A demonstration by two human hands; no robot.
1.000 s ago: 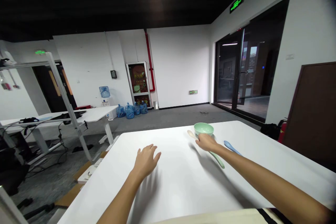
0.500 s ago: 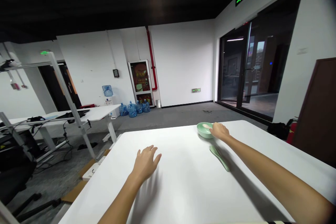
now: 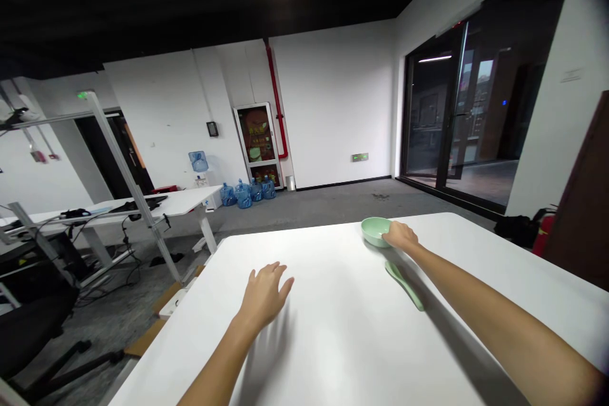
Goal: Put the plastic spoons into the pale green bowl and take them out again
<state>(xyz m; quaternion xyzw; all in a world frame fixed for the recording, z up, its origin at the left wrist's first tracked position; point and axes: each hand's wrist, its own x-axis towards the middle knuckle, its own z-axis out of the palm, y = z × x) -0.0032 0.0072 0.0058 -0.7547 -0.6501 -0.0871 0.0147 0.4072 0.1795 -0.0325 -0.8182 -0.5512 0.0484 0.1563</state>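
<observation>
A green bowl [image 3: 372, 233] stands near the far edge of the white table [image 3: 328, 323]. My right hand [image 3: 402, 236] is at the bowl's right rim, its fingers closed and partly over the inside. A small pale sliver shows by the fingertips, but most of what they hold is hidden. On the near side of the bowl, a green spoon [image 3: 404, 285] lies on the tabletop, below my right wrist and untouched. My left hand [image 3: 264, 292] hovers over the left half of the table with spread fingers, holding nothing.
To the left are a second white table [image 3: 185, 202], a metal frame post [image 3: 128, 184] and a black office chair [image 3: 38, 317]. Several blue water bottles [image 3: 243, 195] stand by the far wall. A red fire extinguisher [image 3: 543, 233] is beyond the table's right side.
The pale, rounded shape that stuck out from my right fingers over the bowl no longer shows, apart from a sliver. The view has shifted slightly. My left hand keeps its pose.
</observation>
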